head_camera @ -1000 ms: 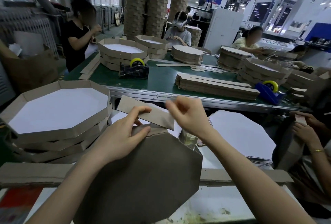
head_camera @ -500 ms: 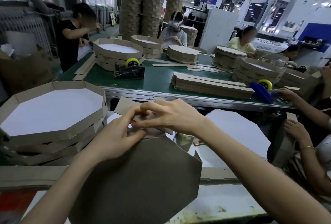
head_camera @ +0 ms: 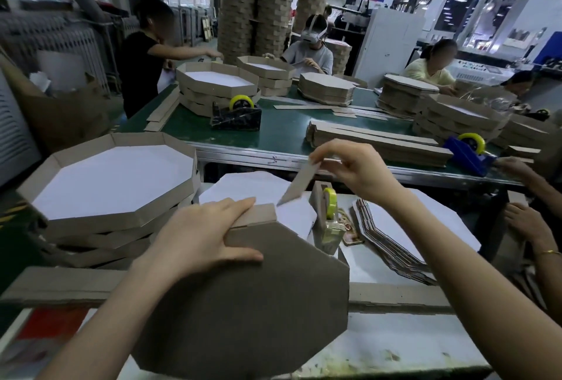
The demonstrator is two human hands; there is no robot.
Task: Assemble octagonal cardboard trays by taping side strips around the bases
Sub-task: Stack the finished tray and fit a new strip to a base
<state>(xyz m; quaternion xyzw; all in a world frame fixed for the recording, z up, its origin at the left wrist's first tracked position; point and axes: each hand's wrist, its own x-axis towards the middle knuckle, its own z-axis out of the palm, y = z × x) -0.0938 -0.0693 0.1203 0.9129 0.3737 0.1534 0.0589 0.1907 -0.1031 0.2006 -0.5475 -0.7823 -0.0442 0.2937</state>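
Right hand (head_camera: pixel 355 173) lifted strip (head_camera: pixel 298 183) away; left hand (head_camera: pixel 197 233) flattened onto base (head_camera: pixel 258 303).

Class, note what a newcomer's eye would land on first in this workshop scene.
The brown octagonal base fills the centre foreground, with the left hand pressing a side strip to its top edge while the right hand pinches the strip's free end up. At left stands a stack of finished trays with white floors.
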